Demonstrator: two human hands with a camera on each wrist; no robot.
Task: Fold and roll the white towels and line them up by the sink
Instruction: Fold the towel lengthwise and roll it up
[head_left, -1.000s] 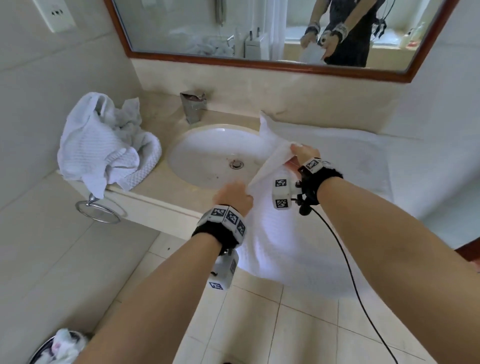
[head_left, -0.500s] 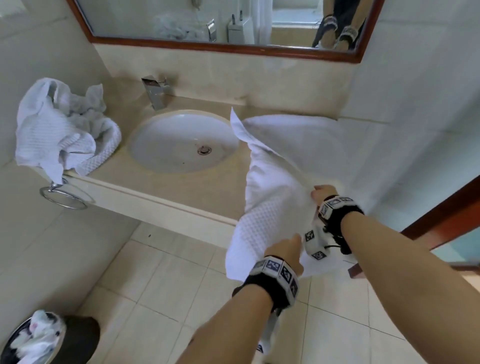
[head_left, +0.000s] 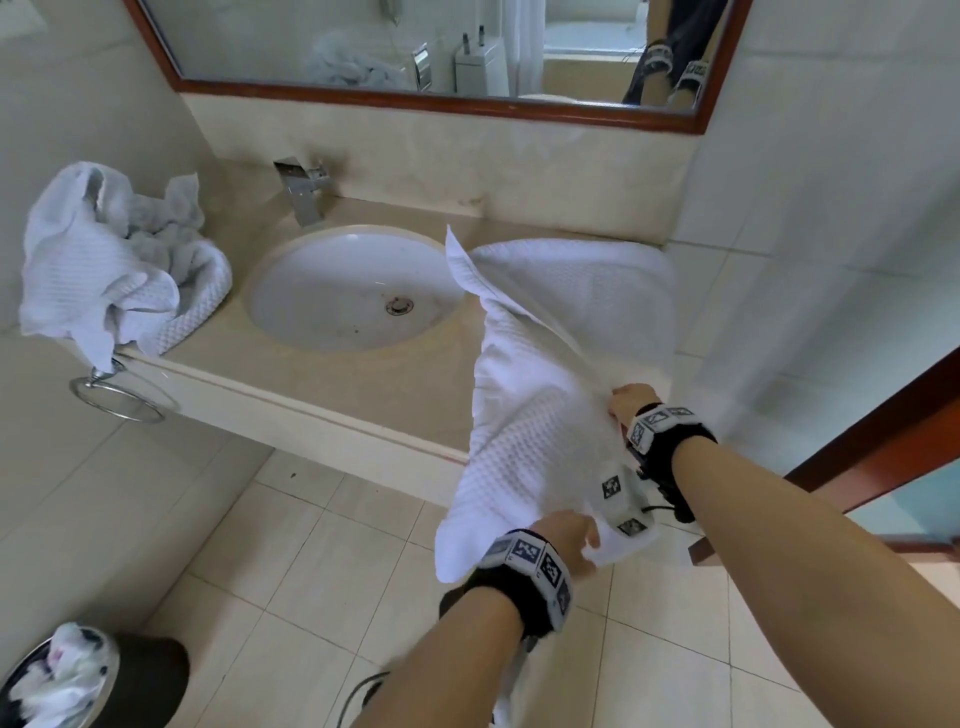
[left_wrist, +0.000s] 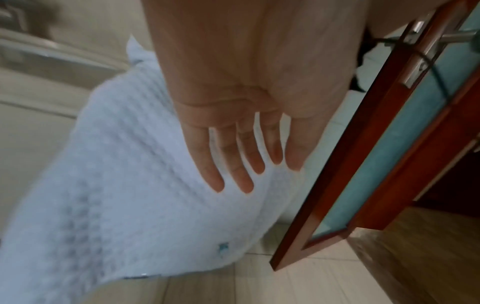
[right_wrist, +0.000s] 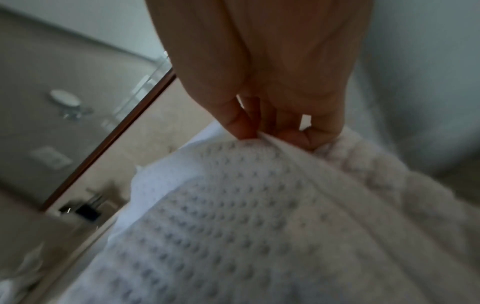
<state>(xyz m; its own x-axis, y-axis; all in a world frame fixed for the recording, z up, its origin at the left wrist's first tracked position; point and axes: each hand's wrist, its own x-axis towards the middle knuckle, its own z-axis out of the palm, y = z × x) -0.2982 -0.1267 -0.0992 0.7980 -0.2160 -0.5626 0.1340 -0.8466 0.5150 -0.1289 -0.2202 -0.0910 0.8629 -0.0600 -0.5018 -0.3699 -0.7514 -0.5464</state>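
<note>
A white waffle towel (head_left: 524, 441) (left_wrist: 116, 185) (right_wrist: 259, 226) lies partly spread on the counter (head_left: 395, 384) right of the sink (head_left: 311, 291) and partly hangs off the front edge. My right hand (head_left: 631, 400) (right_wrist: 272, 131) pinches its edge between thumb and fingers, near the wall. Lower and closer to me, my left hand (head_left: 569, 535) (left_wrist: 246, 164) lies against the hanging part; its fingers (left_wrist: 233, 174) are straight and spread flat on the cloth. A heap of more white towels (head_left: 104, 260) sits at the counter's left end.
A faucet (head_left: 304, 189) stands behind the basin, under a wood-framed mirror (head_left: 415, 47). A towel ring (head_left: 119, 400) hangs below the counter's left end. A bin (head_left: 78, 680) stands on the tiled floor at lower left. A wood and glass door (head_left: 883, 441) (left_wrist: 376, 144) is close on the right.
Both hands have drawn the towel from the sink's rim to the right and toward me, off the counter's front edge. In the last half second they have barely moved.
</note>
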